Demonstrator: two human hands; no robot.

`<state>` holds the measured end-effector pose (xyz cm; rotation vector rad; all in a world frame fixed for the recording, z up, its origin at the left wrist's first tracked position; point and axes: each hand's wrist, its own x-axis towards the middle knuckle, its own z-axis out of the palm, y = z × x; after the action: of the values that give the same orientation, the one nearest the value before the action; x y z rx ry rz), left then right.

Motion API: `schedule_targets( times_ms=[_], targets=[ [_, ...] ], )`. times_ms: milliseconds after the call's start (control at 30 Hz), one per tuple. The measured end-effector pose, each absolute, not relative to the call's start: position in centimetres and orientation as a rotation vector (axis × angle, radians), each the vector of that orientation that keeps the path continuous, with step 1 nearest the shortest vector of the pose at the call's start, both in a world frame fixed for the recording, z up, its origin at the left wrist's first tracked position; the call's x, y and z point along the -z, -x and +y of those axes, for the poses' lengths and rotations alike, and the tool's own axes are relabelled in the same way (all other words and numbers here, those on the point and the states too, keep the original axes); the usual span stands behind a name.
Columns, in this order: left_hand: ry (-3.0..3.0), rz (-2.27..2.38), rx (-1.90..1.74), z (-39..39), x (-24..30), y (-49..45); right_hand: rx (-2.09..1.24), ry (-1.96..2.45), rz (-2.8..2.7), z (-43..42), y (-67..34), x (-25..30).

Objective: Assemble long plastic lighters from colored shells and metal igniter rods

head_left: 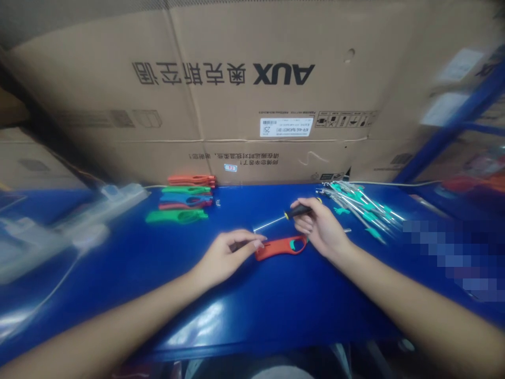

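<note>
An orange plastic handle (281, 247) lies flat on the blue table (252, 305), a green piece set in its right end. My left hand (229, 256) rests beside the handle's left end, fingers curled, its fingertips touching the plastic. My right hand (321, 227) is closed round a screwdriver (284, 216) with a black and yellow grip. Its thin metal shaft points left and down, the tip hanging just above the orange handle's left end.
A stack of orange, green, blue and red plastic handles (185, 200) lies at the back left. A heap of metal blades with green parts (363, 208) lies at the back right. A big cardboard box (252, 95) walls off the rear. Blurred clear plastic (71, 226) sits at the left.
</note>
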<state>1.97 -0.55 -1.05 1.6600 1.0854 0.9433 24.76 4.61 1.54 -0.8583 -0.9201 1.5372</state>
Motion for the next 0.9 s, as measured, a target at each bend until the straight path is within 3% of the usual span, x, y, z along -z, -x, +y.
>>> schedule_targets(
  times_ms=[367, 900],
  targets=[
    [-1.186, 1.088, -1.035, -0.03, 1.19, -1.89, -1.554, 0.876, -0.930, 4.47, -24.74, -1.26],
    [-1.209, 1.095, -1.059, -0.01, 1.25, -1.84, -1.468, 0.872, -1.013, 4.10, -24.63, -1.47]
  ],
)
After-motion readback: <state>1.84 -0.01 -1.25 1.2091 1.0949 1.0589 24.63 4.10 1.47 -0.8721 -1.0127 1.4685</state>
